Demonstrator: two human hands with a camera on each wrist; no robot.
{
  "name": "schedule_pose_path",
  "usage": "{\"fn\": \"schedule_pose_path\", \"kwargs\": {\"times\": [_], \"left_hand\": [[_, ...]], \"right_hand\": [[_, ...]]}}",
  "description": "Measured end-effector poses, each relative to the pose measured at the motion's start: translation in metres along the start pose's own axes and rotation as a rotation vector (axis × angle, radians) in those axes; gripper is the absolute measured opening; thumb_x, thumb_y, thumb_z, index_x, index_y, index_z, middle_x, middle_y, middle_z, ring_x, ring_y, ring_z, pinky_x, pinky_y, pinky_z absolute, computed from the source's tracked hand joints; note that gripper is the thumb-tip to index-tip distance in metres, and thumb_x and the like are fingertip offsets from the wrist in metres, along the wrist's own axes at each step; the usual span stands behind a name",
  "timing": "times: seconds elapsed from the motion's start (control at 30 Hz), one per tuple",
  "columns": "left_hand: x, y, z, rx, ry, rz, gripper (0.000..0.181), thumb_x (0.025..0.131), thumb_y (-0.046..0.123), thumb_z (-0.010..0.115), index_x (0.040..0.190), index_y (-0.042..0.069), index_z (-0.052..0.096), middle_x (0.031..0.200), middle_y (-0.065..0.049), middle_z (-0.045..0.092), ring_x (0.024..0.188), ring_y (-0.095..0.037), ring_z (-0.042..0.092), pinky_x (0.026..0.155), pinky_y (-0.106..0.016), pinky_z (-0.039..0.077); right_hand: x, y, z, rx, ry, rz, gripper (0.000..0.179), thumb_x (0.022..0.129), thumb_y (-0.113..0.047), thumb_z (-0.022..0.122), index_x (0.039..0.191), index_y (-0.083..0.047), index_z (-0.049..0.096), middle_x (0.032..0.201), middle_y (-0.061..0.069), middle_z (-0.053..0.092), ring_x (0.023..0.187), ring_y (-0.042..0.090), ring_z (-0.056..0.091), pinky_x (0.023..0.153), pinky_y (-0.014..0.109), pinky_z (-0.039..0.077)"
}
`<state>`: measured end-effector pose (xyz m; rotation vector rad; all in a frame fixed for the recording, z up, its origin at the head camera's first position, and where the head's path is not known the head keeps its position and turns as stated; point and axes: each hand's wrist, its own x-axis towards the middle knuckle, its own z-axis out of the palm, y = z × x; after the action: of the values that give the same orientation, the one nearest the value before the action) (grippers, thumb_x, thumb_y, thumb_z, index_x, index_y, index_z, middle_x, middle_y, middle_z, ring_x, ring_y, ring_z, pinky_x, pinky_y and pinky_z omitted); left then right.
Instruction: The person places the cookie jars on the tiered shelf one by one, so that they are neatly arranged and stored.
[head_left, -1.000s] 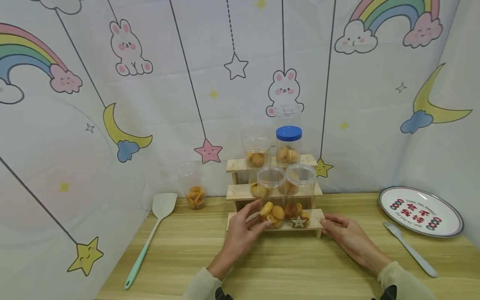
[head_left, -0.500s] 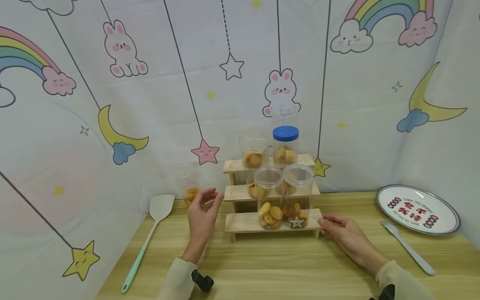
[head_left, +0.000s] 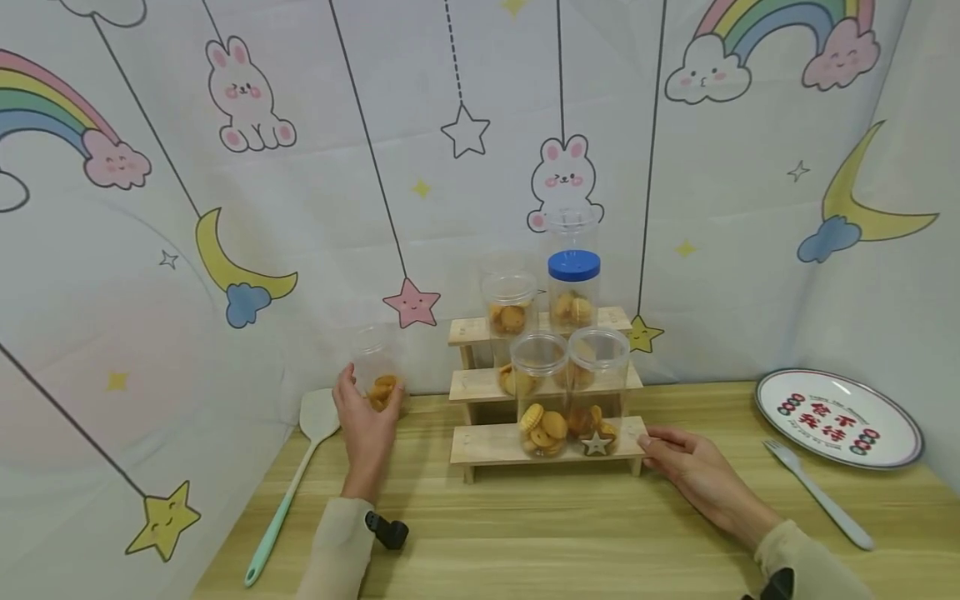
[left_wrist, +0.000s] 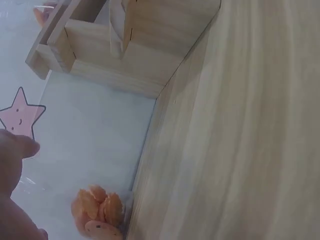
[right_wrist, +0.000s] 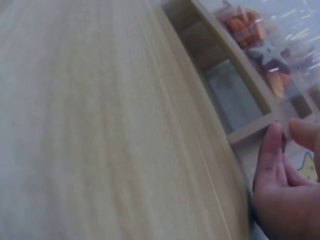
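My left hand [head_left: 367, 429] reaches to a clear jar [head_left: 375, 350] with orange-brown biscuits in its bottom, standing on the table at the left. Its fingers and thumb are spread at the jar's two sides; in the left wrist view the thumb [left_wrist: 22, 147] appears apart from the biscuits [left_wrist: 97, 210]. My right hand [head_left: 701, 475] pinches the right end of the lowest step of a wooden tiered stand [head_left: 487, 446], thumb against the board's end. Two lidless jars of biscuits stand on that step, the left jar [head_left: 542, 375] beside the right jar [head_left: 600, 367], which shows a star-shaped piece [head_left: 597, 444].
Further back on the stand are more biscuit jars, one with a blue lid [head_left: 573, 266]. A spatula [head_left: 288, 500] lies at the left. To the right lie a fork [head_left: 821, 498] and a white plate [head_left: 840, 387]. A printed cloth [head_left: 337, 175] closes off the back.
My left hand has left the front-left jar on the stand and moved left to the jar on the table. My right hand has stayed at the stand's right end.
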<state>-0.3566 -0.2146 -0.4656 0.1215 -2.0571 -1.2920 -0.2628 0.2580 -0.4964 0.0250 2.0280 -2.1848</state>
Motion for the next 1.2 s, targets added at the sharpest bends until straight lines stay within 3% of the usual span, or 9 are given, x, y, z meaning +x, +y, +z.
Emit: {"fn": "schedule_pose_path", "kwargs": {"times": [0.1, 0.23, 0.4, 0.53, 0.73, 0.93, 1.2], "left_hand": [[0.005, -0.006, 0.002, 0.056, -0.064, -0.052, 0.096, 0.097, 0.025, 0.083, 0.170, 0.007, 0.024, 0.169, -0.022, 0.034, 0.158, -0.040, 0.036, 0.131, -0.059, 0.033], [0.011, -0.017, 0.004, 0.049, -0.105, -0.115, 0.097, 0.098, 0.025, 0.081, 0.172, 0.008, 0.020, 0.171, -0.023, 0.034, 0.160, -0.040, 0.033, 0.133, -0.057, 0.030], [0.020, -0.029, 0.003, 0.057, -0.090, -0.138, 0.089, 0.099, 0.024, 0.081, 0.168, 0.007, 0.027, 0.167, -0.022, 0.042, 0.157, -0.040, 0.039, 0.132, -0.057, 0.033], [0.024, -0.031, 0.002, 0.049, -0.075, -0.135, 0.086, 0.097, 0.025, 0.083, 0.165, 0.006, 0.032, 0.162, -0.020, 0.048, 0.153, -0.039, 0.045, 0.130, -0.056, 0.037], [0.027, -0.020, -0.001, 0.020, -0.076, -0.127, 0.086, 0.097, 0.029, 0.084, 0.165, 0.008, 0.034, 0.161, -0.018, 0.051, 0.152, -0.036, 0.047, 0.129, -0.055, 0.039], [0.030, -0.002, 0.000, -0.038, -0.097, -0.045, 0.086, 0.094, 0.029, 0.087, 0.162, 0.005, 0.039, 0.155, -0.019, 0.056, 0.144, -0.036, 0.053, 0.126, -0.053, 0.043], [0.023, 0.031, 0.004, -0.137, -0.179, 0.036, 0.088, 0.091, 0.034, 0.090, 0.160, 0.005, 0.043, 0.152, -0.019, 0.058, 0.139, -0.036, 0.055, 0.124, -0.056, 0.045]], "right_hand": [[0.001, 0.000, -0.001, 0.004, -0.012, -0.007, 0.071, 0.112, -0.025, 0.064, 0.163, 0.012, 0.030, 0.156, 0.014, 0.046, 0.117, 0.000, 0.064, 0.103, 0.021, 0.059], [0.002, 0.001, 0.001, 0.025, -0.013, -0.010, 0.070, 0.111, -0.023, 0.065, 0.161, 0.012, 0.032, 0.149, 0.009, 0.051, 0.117, 0.002, 0.064, 0.103, 0.021, 0.059], [0.003, 0.002, 0.005, 0.038, -0.033, 0.007, 0.071, 0.111, -0.024, 0.065, 0.162, 0.012, 0.031, 0.156, 0.014, 0.045, 0.119, 0.002, 0.063, 0.103, 0.020, 0.058], [0.003, 0.001, 0.006, 0.037, -0.034, 0.018, 0.072, 0.111, -0.025, 0.065, 0.163, 0.012, 0.029, 0.162, 0.019, 0.039, 0.120, 0.001, 0.062, 0.104, 0.020, 0.058], [0.003, -0.001, 0.005, 0.028, -0.037, 0.012, 0.072, 0.112, -0.025, 0.064, 0.162, 0.012, 0.030, 0.159, 0.017, 0.042, 0.120, 0.002, 0.062, 0.104, 0.020, 0.058], [0.003, -0.003, 0.003, 0.030, -0.033, 0.010, 0.071, 0.112, -0.025, 0.064, 0.163, 0.012, 0.029, 0.160, 0.018, 0.041, 0.120, 0.002, 0.061, 0.104, 0.020, 0.057], [0.001, -0.001, -0.002, 0.036, -0.012, 0.018, 0.072, 0.112, -0.025, 0.064, 0.162, 0.012, 0.029, 0.155, 0.015, 0.045, 0.119, 0.002, 0.062, 0.104, 0.020, 0.058]]}}
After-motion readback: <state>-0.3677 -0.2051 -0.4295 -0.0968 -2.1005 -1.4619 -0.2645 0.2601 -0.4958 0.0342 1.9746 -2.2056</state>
